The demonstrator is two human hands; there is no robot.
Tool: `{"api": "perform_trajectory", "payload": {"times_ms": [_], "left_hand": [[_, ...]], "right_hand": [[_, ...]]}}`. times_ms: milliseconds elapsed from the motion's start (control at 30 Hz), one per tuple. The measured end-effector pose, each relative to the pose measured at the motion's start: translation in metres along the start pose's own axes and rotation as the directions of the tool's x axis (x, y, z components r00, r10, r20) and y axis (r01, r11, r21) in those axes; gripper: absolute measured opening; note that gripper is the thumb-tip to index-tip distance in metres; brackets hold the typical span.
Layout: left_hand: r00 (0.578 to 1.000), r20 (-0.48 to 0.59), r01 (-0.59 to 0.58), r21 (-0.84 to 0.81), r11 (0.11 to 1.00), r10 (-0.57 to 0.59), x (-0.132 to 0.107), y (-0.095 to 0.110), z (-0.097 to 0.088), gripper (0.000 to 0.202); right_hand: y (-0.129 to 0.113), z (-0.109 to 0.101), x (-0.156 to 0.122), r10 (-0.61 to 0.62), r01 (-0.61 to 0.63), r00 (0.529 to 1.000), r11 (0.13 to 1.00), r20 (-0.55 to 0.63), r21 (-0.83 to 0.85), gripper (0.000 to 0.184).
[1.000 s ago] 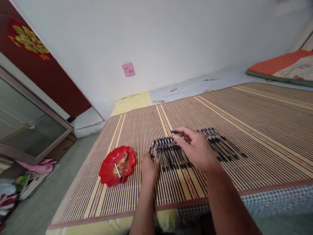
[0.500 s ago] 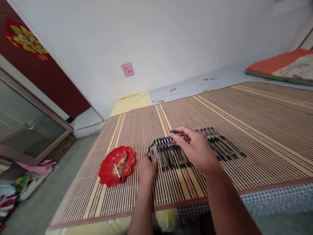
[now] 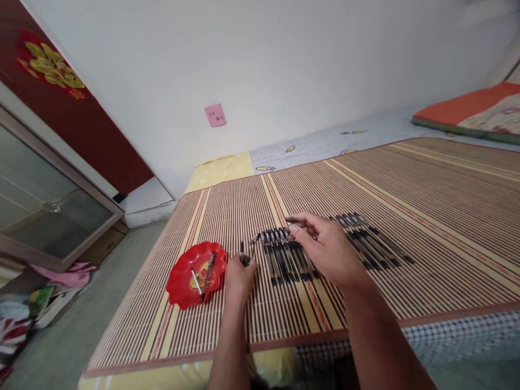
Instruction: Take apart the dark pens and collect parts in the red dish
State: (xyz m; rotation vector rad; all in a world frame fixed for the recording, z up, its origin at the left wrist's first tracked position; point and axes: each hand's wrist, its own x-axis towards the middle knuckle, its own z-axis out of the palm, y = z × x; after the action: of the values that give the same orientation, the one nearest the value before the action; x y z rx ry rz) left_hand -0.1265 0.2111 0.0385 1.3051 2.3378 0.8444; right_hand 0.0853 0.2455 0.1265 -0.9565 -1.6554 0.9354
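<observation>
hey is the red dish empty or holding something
Not empty: a dark pen and a slim white piece lie inside the red dish.

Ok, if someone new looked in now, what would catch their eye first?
Probably the bright red dish with its wavy rim, on the striped mat just left of the left hand. Next, the dark pens laid side by side on the mat, partly hidden by the right hand. Then the gold emblem at the upper left.

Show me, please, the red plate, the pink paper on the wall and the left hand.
Red plate (image 3: 180, 277): head view, bare left part inside.
Pink paper (image 3: 215, 115): head view, its middle.
Left hand (image 3: 238, 275): head view, back of the hand.
</observation>
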Motion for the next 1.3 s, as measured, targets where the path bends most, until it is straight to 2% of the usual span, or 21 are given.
{"api": "perform_trajectory", "payload": {"times_ms": [100, 200, 267, 500, 800, 933, 1033, 1133, 1233, 1300], "left_hand": [[0.995, 0.038, -0.079, -0.261, 0.962, 0.092, -0.005, 0.008, -0.009, 0.017], [0.976, 0.113, -0.074, -0.634, 0.770, 0.187, -0.018, 0.022, -0.018, 0.024], [0.961, 0.157, -0.042, -0.730, 0.682, 0.227, -0.027, 0.032, -0.023, 0.028], [0.937, 0.171, -0.074, -0.758, 0.649, 0.305, -0.046, 0.054, -0.032, 0.027], [0.917, 0.120, -0.165, -0.755, 0.634, 0.381, -0.053, 0.063, -0.036, 0.020], [0.899, 0.160, -0.157, -0.752, 0.641, 0.408, -0.054, 0.061, -0.037, 0.022], [0.868, 0.222, -0.139, -0.750, 0.647, 0.445, -0.053, 0.056, -0.040, 0.031], [0.868, 0.226, -0.147, -0.733, 0.665, 0.441, -0.052, 0.051, -0.041, 0.042], [0.862, 0.224, -0.164, -0.725, 0.669, 0.454, -0.053, 0.052, -0.041, 0.043], [0.839, 0.249, -0.171, -0.724, 0.668, 0.484, -0.054, 0.054, -0.042, 0.041]], "right_hand": [[0.002, 0.003, 0.001, -0.009, 0.009, 1.000, 1.000, 0.012, 0.024, 0.028], [0.004, 0.007, 0.003, 0.018, -0.020, 1.000, 0.996, 0.023, 0.090, 0.031], [0.005, 0.009, 0.003, 0.041, -0.044, 0.999, 0.990, 0.032, 0.130, 0.031], [0.002, 0.011, 0.004, 0.037, -0.069, 0.992, 0.961, 0.124, 0.269, 0.022], [0.000, 0.009, 0.003, 0.025, -0.113, 0.977, 0.903, 0.211, 0.416, 0.019], [-0.001, 0.006, 0.003, 0.027, -0.123, 0.977, 0.884, 0.214, 0.452, 0.019], [-0.002, 0.001, 0.003, 0.033, -0.105, 0.987, 0.867, 0.155, 0.486, 0.018], [-0.003, -0.004, 0.002, 0.071, -0.070, 0.997, 0.814, 0.022, 0.577, 0.017], [-0.006, -0.008, 0.002, 0.118, 0.011, 0.984, 0.718, -0.137, 0.696, 0.016], [-0.008, -0.011, 0.001, 0.136, 0.080, 0.963, 0.683, -0.234, 0.726, 0.014]]}}
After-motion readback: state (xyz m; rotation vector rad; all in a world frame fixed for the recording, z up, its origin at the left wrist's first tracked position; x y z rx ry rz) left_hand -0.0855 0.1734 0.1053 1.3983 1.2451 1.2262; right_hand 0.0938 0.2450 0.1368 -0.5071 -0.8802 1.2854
